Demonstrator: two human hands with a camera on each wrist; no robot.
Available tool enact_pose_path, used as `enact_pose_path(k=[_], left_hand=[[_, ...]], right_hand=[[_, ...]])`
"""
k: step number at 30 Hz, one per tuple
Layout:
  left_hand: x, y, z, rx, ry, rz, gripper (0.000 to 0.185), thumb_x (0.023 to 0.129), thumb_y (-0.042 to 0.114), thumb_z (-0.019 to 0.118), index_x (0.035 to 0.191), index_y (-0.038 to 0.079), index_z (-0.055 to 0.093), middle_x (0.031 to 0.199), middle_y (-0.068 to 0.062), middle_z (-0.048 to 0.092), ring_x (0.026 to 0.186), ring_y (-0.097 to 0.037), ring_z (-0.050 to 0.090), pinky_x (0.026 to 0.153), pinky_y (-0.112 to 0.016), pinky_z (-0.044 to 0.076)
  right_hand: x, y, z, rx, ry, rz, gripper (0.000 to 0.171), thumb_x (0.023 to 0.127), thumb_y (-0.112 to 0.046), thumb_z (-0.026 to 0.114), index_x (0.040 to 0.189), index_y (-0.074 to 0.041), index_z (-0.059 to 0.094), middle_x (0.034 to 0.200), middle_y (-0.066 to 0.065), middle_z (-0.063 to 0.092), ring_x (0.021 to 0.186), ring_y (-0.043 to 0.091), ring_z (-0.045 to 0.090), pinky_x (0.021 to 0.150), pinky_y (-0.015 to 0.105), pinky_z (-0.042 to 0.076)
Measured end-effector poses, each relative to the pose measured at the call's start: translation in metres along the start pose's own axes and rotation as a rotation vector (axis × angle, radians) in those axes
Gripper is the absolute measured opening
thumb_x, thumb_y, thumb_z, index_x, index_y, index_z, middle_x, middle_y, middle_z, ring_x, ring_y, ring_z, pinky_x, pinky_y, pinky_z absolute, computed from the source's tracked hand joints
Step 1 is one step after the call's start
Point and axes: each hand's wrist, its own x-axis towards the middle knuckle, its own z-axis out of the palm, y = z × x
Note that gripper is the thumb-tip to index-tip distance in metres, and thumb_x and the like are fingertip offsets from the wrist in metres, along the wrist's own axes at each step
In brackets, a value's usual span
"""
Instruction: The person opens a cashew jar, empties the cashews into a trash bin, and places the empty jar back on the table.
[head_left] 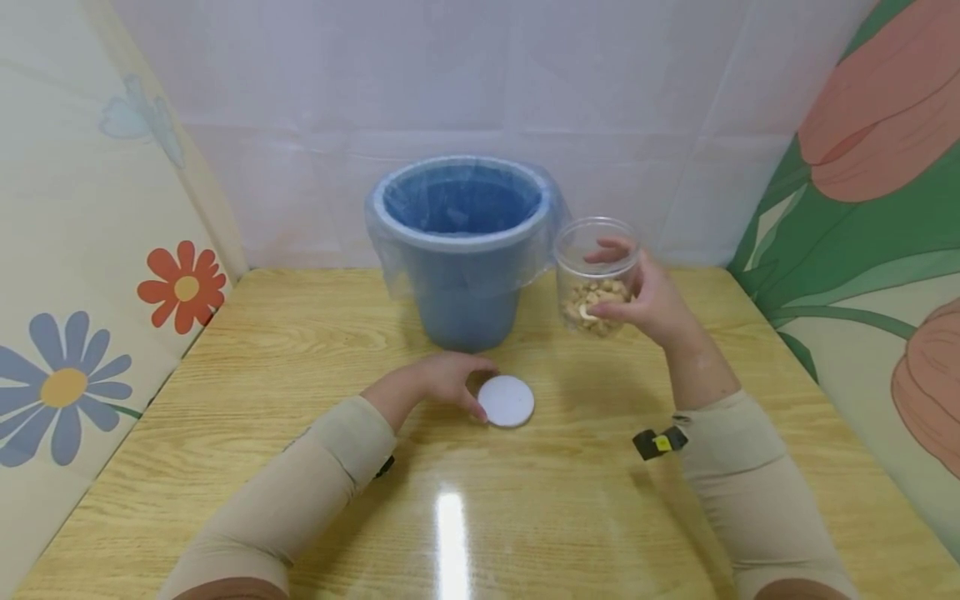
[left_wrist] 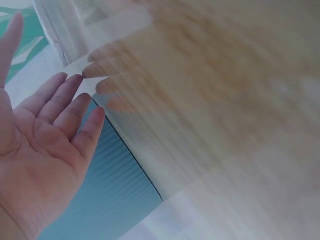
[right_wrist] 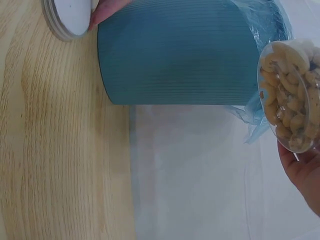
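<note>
My right hand [head_left: 656, 304] grips a clear plastic jar [head_left: 597, 242] without a lid on it, raised above the table to the right of a blue bin. Cashew nuts [right_wrist: 292, 97] fill its lower part. Beside the bin's base, my left hand [head_left: 450, 379] is at the left edge of a round white lid [head_left: 506, 401], thumb and fingers spread around that side. The left wrist view shows this hand [left_wrist: 45, 140] with loosely extended fingers, fingertips right at the glossy tabletop. Part of the lid [right_wrist: 72, 15] appears in the right wrist view, with a fingertip right at its rim.
The blue bin [head_left: 468, 308], lined with a clear plastic bag [head_left: 536, 242], stands at the back of the wooden table [head_left: 300, 333]. A white sheet [head_left: 300, 67] hangs behind. Flower-patterned panels [head_left: 63, 387] flank both sides.
</note>
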Motion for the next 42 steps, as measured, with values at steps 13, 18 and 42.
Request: enact_pose_path(k=[13, 18, 42], left_hand=[[-0.001, 0.005, -0.006, -0.042, -0.030, -0.026, 0.068, 0.080, 0.046, 0.065, 0.134, 0.010, 0.046, 0.137, -0.006, 0.045, 0.127, -0.024, 0.038, 0.107, -0.036, 0.029], [-0.004, 0.010, -0.013, -0.110, -0.045, 0.002, 0.068, 0.083, 0.044, 0.063, 0.135, 0.005, 0.043, 0.139, -0.008, 0.043, 0.130, -0.024, 0.035, 0.108, -0.037, 0.027], [-0.034, 0.016, -0.071, -0.425, 0.285, 0.185, 0.048, 0.085, 0.027, 0.065, 0.128, 0.011, 0.050, 0.125, -0.005, 0.055, 0.113, -0.021, 0.051, 0.095, -0.039, 0.044]], right_hand=[[0.001, -0.001, 0.000, 0.000, 0.005, 0.004, 0.079, 0.068, 0.008, 0.072, 0.135, -0.006, 0.033, 0.127, 0.018, 0.045, 0.109, 0.019, 0.049, 0.084, 0.025, 0.049], [0.002, -0.001, 0.001, 0.011, 0.008, 0.008, 0.078, 0.067, 0.012, 0.070, 0.134, -0.010, 0.036, 0.127, 0.019, 0.045, 0.109, 0.020, 0.050, 0.084, 0.025, 0.050], [0.003, 0.001, -0.001, 0.036, 0.012, 0.003, 0.079, 0.066, 0.016, 0.066, 0.134, -0.008, 0.035, 0.126, 0.015, 0.046, 0.109, 0.020, 0.049, 0.085, 0.024, 0.049]])
